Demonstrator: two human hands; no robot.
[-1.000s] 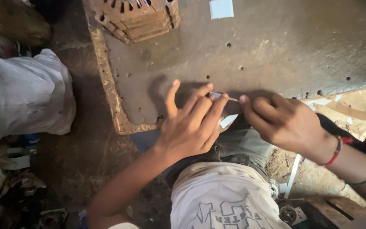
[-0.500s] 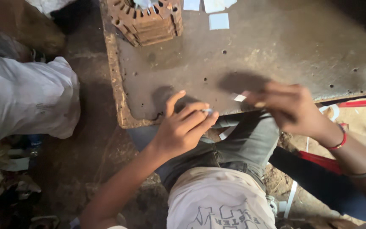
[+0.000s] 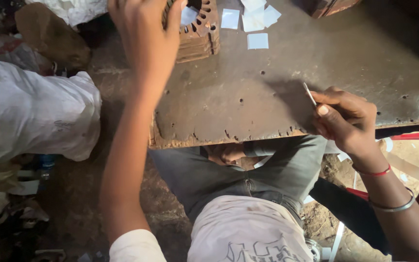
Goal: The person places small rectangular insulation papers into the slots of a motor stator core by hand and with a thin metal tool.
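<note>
Paper slip (image 3: pixel 309 94), thin, white, narrow, seen nearly edge-on: pinched between thumb and fingers of right hand (image 3: pixel 343 119), above near edge of metal plate (image 3: pixel 287 87). Long axis tilted, running up and away from fingertips toward far-left of plate. Fingers of right hand closed on lower end of slip; upper end free.

Left hand (image 3: pixel 144 36) extended well beyond slip, at far-left corner of plate, laid over slotted core (image 3: pixel 197 29). Fingers curled onto top of core; hold on anything smaller not discernible. Core: round, rust-brown, laminated, slots around inner rim.

Right hand nearer to slip; left hand well apart from it, nearer to core. Core lying up and left from slip tip, roughly along slip's long axis.

Loose white paper squares (image 3: pixel 258 40) on far part of plate, just right of core. White sack (image 3: pixel 30 111) left of plate, off its edge.
</note>
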